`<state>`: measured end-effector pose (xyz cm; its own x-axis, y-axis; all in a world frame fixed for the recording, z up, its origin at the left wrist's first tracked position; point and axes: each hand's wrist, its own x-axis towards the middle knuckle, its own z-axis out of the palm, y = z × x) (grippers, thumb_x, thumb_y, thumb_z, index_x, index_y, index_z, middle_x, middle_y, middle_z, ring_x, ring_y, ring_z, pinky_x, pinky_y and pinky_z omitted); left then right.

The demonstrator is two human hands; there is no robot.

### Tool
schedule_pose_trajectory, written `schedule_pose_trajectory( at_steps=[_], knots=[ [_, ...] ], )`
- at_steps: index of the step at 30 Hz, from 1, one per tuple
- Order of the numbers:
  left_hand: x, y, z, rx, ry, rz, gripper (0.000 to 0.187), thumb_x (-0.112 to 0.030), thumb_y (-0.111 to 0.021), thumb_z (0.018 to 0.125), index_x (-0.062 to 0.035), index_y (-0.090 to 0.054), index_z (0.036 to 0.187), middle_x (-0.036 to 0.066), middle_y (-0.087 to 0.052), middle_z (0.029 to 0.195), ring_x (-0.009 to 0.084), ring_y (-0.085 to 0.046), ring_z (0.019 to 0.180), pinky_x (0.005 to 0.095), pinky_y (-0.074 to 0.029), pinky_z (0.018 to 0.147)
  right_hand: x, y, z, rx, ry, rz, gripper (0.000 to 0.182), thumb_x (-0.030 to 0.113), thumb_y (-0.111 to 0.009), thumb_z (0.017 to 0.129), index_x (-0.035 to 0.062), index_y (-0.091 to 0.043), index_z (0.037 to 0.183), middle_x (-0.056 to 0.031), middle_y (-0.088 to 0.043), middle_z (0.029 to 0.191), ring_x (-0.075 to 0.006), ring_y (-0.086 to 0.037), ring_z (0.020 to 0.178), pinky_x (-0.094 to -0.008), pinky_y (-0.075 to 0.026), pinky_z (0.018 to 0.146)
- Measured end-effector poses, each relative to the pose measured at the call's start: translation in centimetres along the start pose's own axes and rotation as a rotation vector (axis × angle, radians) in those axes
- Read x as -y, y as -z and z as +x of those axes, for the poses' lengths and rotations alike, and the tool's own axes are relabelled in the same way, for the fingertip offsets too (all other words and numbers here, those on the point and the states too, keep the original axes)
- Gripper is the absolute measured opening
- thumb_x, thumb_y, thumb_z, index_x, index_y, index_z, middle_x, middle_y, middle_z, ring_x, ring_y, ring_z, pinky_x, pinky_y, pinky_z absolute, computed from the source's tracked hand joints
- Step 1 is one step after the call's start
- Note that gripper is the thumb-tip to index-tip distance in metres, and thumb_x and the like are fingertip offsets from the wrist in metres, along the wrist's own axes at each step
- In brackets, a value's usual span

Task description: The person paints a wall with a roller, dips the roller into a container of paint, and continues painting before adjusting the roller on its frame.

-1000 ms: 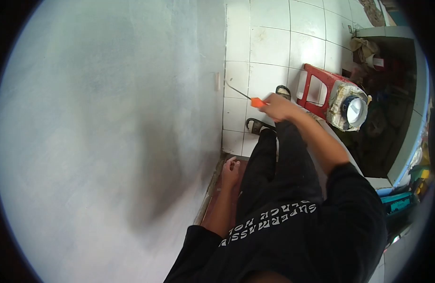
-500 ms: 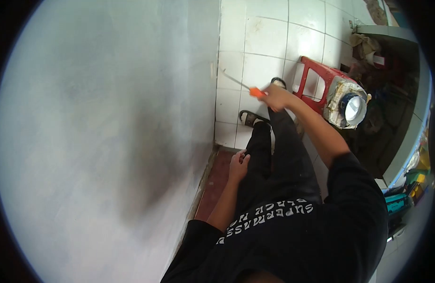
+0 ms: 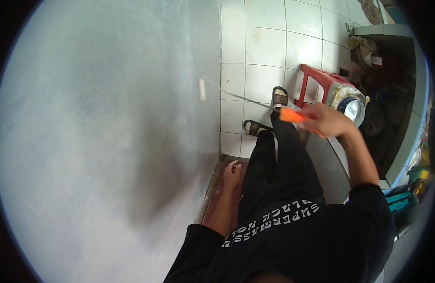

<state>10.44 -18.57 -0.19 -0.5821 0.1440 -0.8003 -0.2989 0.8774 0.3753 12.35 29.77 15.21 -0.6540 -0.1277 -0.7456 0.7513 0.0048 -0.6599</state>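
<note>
My right hand is closed round the orange handle of a small paint roller. Its thin metal rod reaches left, and the white roller head overlaps the grey wall in this view. My left hand hangs low beside my left leg, near the foot of the wall, with its fingers loosely curled apart and nothing in them. Just beyond my right hand, a blue-rimmed can with white inside rests on a paint-smeared container atop a red plastic stool.
White floor tiles stretch ahead of my sandalled feet. A tiled counter with a dark, cluttered space beneath stands on the right. Bottles and a teal box lie on it. A reddish floor strip runs along the wall base.
My right hand has moved right and toward me with the roller, whose white head now shows against the wall. The left hand has shifted slightly left, away from my leg.
</note>
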Motion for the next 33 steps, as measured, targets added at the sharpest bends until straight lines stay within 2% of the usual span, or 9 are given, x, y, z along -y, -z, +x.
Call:
schedule_pose_trajectory(
  at_steps=[5, 9, 10, 11, 13, 17, 21, 28, 33],
  knots=[
    [-2.3, -2.3, 0.6, 0.043, -0.049, 0.039, 0.041, -0.031, -0.062, 0.091, -0.0068, -0.061, 0.124, 0.014, -0.062, 0.103, 0.0248, -0.06, 0.093, 0.0362, -0.048, 0.085, 1.3, 1.1, -5.0, -0.032, -0.065, 0.065, 0.024, 0.02, -0.058, 0.09, 0.0006, -0.065, 0.101, -0.0006, -0.051, 0.054, -0.0079, -0.049, 0.043, -0.0245, -0.038, 0.042],
    [-3.2, -3.9, 1.1, 0.101, -0.037, 0.0, 0.041, -0.031, -0.063, 0.091, -0.0063, -0.061, 0.124, 0.014, -0.062, 0.105, 0.0246, -0.06, 0.095, 0.0355, -0.048, 0.086, -1.4, -1.1, 6.0, 0.006, -0.059, -0.042, 0.035, 0.018, -0.058, 0.088, 0.0004, -0.064, 0.119, -0.0014, -0.052, 0.055, -0.0094, -0.05, 0.044, -0.0258, -0.039, 0.043],
    [-3.8, -4.1, 0.9, 0.093, -0.022, -0.121, 0.042, -0.031, -0.063, 0.091, -0.006, -0.06, 0.124, 0.014, -0.061, 0.106, 0.0249, -0.061, 0.096, 0.0359, -0.049, 0.086, -3.3, -2.4, 10.9, -0.023, -0.09, -0.041, 0.032, 0.019, -0.058, 0.088, -0.0024, -0.064, 0.111, -0.0028, -0.052, 0.054, -0.0113, -0.049, 0.043, -0.0279, -0.04, 0.043],
    [-4.1, -4.0, 0.5, 0.078, -0.003, -0.239, 0.043, -0.032, -0.063, 0.091, -0.0057, -0.06, 0.125, 0.015, -0.061, 0.107, 0.0251, -0.061, 0.097, 0.0363, -0.049, 0.087, -5.0, -3.7, 15.8, -0.087, -0.091, 0.006, 0.028, 0.023, -0.06, 0.085, -0.0049, -0.065, 0.084, -0.0083, -0.055, 0.053, -0.0167, -0.053, 0.043, -0.0331, -0.043, 0.044],
    [-5.2, -3.3, -0.6, 0.041, 0.022, -0.223, 0.043, -0.032, -0.063, 0.091, -0.0059, -0.059, 0.125, 0.015, -0.061, 0.108, 0.0256, -0.061, 0.098, 0.0371, -0.049, 0.088, -6.7, -5.6, 25.2, -0.073, -0.084, -0.026, 0.031, 0.02, -0.06, 0.082, -0.0073, -0.06, 0.067, -0.0118, -0.056, 0.051, -0.0203, -0.057, 0.045, -0.0359, -0.045, 0.043],
    [-3.4, -2.2, -1.4, -0.007, 0.031, -0.051, 0.043, -0.033, -0.062, 0.091, -0.0072, -0.059, 0.126, 0.016, -0.061, 0.111, 0.0266, -0.062, 0.099, 0.0383, -0.049, 0.088, -7.0, -8.9, 33.2, -0.099, -0.154, -0.068, 0.029, 0.02, -0.062, 0.082, -0.0041, -0.063, 0.064, -0.0136, -0.056, 0.05, -0.0208, -0.058, 0.044, -0.0366, -0.043, 0.042],
    [-2.7, -0.7, -1.9, -0.009, 0.054, 0.005, 0.042, -0.032, -0.062, 0.091, -0.0082, -0.06, 0.125, 0.017, -0.061, 0.112, 0.0268, -0.062, 0.099, 0.0379, -0.049, 0.088, -2.9, -6.8, 25.4, -0.102, -0.149, -0.174, 0.03, 0.019, -0.06, 0.083, -0.0091, -0.061, 0.072, -0.017, -0.061, 0.058, -0.0237, -0.061, 0.048, -0.0388, -0.046, 0.044],
    [-3.9, -2.1, 0.2, 0.056, -0.021, -0.018, 0.04, -0.03, -0.063, 0.09, -0.0078, -0.061, 0.124, 0.015, -0.062, 0.108, 0.0256, -0.062, 0.097, 0.0368, -0.049, 0.086, 3.9, 1.7, -4.1, 0.08, -0.046, 0.12, 0.021, 0.017, -0.056, 0.092, 0.0003, -0.064, 0.101, -0.0002, -0.05, 0.058, -0.0089, -0.05, 0.043, -0.0264, -0.039, 0.041],
    [-4.8, -4.6, 2.7, 0.123, -0.054, 0.044, 0.041, -0.031, -0.064, 0.09, -0.0072, -0.061, 0.123, 0.014, -0.061, 0.105, 0.0247, -0.062, 0.092, 0.0364, -0.05, 0.084, 1.7, -0.6, -1.2, 0.082, -0.071, 0.161, 0.022, 0.016, -0.055, 0.092, -0.0011, -0.063, 0.104, -0.0018, -0.05, 0.058, -0.01, -0.051, 0.043, -0.0268, -0.04, 0.042]
  ],
)
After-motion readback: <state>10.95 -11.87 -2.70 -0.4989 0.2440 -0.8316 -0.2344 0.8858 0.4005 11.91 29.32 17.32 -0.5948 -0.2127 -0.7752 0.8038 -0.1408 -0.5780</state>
